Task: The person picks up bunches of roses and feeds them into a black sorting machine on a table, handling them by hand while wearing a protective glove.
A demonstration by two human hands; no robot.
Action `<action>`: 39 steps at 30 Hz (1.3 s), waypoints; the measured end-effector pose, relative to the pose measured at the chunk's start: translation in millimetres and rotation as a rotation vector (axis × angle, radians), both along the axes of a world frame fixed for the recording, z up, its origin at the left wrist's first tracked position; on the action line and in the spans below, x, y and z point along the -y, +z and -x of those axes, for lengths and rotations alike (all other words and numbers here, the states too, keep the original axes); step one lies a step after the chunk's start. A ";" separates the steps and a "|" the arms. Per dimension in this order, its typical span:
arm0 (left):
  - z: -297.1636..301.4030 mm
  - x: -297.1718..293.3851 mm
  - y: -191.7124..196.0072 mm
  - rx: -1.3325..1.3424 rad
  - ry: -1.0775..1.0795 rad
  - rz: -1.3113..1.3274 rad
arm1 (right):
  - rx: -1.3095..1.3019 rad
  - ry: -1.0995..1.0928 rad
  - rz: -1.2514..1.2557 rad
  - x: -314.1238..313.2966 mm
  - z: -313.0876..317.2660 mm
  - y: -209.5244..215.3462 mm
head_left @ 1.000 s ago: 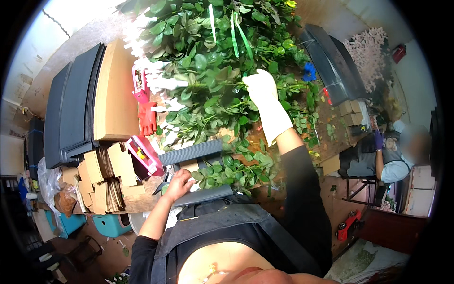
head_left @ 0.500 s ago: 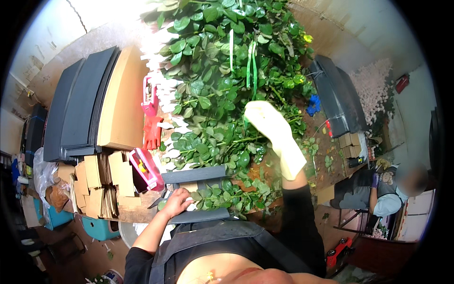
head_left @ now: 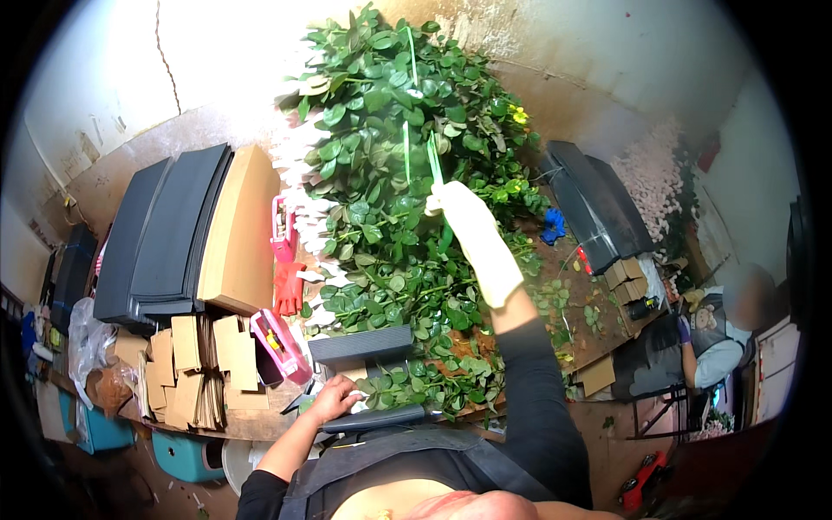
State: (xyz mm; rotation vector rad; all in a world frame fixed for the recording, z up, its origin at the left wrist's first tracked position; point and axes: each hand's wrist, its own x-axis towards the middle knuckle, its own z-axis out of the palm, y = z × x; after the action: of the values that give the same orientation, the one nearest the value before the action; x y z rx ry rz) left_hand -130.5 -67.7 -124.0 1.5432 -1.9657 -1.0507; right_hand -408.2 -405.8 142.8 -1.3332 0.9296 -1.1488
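Note:
My right hand (head_left: 468,234), in a pale yellow glove, reaches over a big pile of leafy green stems (head_left: 373,199). Its fingers are closed on a green strip (head_left: 434,160) that runs up over the leaves. White wrapped heads (head_left: 303,182) line the pile's left side. Close to my body, my bare left hand (head_left: 335,399) lies with fingers stretched, its fingertips at the left end of a smaller leafy bunch (head_left: 425,386). That bunch lies between a dark ridged board (head_left: 361,344) and a dark padded edge (head_left: 374,419).
On the left stand dark boards (head_left: 182,230), a tan board stack (head_left: 240,230) and folded cardboard (head_left: 192,368). Pink holders (head_left: 282,347) and a red glove (head_left: 287,289) lie beside the pile. To the right are dark sheets (head_left: 598,204), a blue item (head_left: 553,225) and a seated co-worker (head_left: 719,364).
My view has shifted, so the pile sits lower and more to the left. My gloved right hand stays by the green strip, its arm stretched further out. My left hand remains at the small bunch.

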 end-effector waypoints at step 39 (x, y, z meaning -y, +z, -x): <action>-93.7 450.9 391.2 1.034 0.420 0.796 | -1.597 -0.555 -1.466 -549.7 360.5 -171.5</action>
State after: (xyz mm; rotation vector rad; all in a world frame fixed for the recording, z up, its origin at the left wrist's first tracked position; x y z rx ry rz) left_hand -36.8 -518.6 267.2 1.9754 -2.0095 0.8080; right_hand -768.7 143.9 -28.7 -0.4121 2.5900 0.7193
